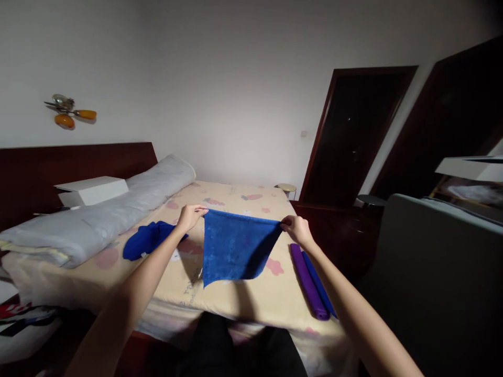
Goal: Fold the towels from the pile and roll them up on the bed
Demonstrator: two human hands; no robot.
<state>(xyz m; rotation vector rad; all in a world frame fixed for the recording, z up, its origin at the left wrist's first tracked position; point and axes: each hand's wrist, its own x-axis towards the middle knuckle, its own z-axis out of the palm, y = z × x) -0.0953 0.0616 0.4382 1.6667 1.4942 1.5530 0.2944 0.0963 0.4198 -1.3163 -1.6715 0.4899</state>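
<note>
A blue cloth (239, 246) hangs spread out above the bed, its top edge stretched between my hands. My left hand (191, 217) pinches the upper left corner. At the upper right corner, my right hand (297, 229) is closed on the fabric. The cloth's lower edge droops freely, and a dark shadow lies across its right side. Left of my left forearm, a crumpled blue fabric item (147, 240) rests on the bed. A purple roll (308, 283) and a blue roll (320, 285) lie side by side near my right forearm.
The bed (220, 191) has a cream patterned sheet. A long grey bedding roll (106, 220) lies along the headboard (78, 162), with a white box (96, 191) by it. A round stool (287, 187) stands beyond the bed. A grey-green panel (428, 251) rises at right.
</note>
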